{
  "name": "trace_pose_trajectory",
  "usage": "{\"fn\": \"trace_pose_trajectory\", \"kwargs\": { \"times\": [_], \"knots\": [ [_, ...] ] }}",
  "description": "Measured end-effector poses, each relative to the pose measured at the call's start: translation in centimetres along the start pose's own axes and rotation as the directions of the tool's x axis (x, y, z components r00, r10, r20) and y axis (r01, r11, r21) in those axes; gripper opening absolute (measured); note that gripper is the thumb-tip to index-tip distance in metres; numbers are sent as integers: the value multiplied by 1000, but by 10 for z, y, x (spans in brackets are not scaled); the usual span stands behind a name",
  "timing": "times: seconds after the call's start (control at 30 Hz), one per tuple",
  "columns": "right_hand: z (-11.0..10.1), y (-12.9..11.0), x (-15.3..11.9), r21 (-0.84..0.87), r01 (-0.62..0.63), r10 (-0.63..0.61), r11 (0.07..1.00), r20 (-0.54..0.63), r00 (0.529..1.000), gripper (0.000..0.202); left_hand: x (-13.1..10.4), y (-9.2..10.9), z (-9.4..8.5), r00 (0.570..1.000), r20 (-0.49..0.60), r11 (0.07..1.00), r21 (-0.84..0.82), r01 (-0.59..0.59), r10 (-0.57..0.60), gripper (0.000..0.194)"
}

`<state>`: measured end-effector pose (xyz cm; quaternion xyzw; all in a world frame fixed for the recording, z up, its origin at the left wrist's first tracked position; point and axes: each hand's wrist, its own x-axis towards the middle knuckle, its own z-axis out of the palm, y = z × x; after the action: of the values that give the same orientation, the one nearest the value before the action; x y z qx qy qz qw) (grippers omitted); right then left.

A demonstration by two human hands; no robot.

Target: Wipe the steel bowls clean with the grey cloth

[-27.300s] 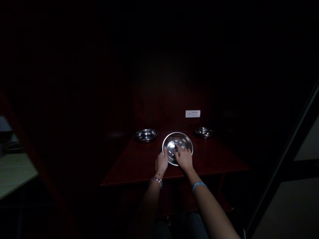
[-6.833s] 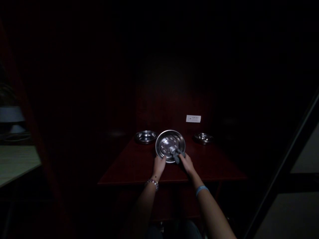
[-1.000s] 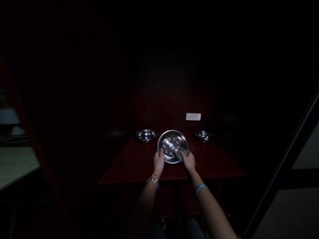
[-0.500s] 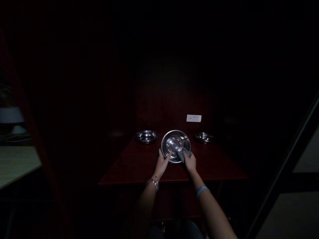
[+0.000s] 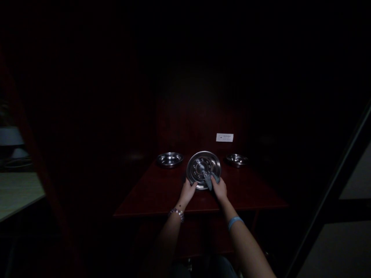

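Observation:
A shiny metal bowl (image 5: 199, 166) is tilted up above the red-brown table, its inside facing me. My left hand (image 5: 188, 190) grips the bowl's lower left rim, thumb on the near side. In my right hand (image 5: 219, 189) is a bunched grey-blue cloth (image 5: 209, 181), which lies against the lower right of the bowl's inside. The fingers of my left hand behind the bowl are hidden.
A second metal bowl (image 5: 170, 159) stands at the table's back left, and a smaller one (image 5: 237, 160) at the back right. The red-brown table (image 5: 139, 200) meets a wall with a white socket panel (image 5: 225, 137). A pale tabletop (image 5: 20, 191) lies far left.
The bowl has turned slightly in my hands, and my left thumb has slid down toward its rim. The cloth stays at the lower right of the bowl's inside.

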<state>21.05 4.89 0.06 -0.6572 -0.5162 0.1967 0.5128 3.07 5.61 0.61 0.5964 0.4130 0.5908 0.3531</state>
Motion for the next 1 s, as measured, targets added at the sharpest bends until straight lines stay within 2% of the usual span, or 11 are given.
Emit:
{"fn": "trace_pose_trajectory", "kwargs": {
  "times": [0.27,0.47,0.67,0.87,1.0],
  "knots": [
    [-3,-4,-2,29,-18,18,999,-1,1000,52,-3,9,-2,993,-116,976,-217,-13,-12,39],
    [-5,-8,-7,-48,-16,19,999,66,998,53,-3,10,-6,975,-197,969,-240,52,-101,30],
    [-3,-5,-2,-54,-34,36,998,37,999,52,-3,4,-4,986,-163,984,-178,5,-35,38],
    [-1,-1,1,-27,-42,42,999,15,999,51,-6,11,-4,993,-104,993,-105,-60,49,49],
    [-1,0,1,-28,-11,11,1000,-6,1000,50,-8,10,-3,998,-50,999,15,-32,33,58]
  ]
}}
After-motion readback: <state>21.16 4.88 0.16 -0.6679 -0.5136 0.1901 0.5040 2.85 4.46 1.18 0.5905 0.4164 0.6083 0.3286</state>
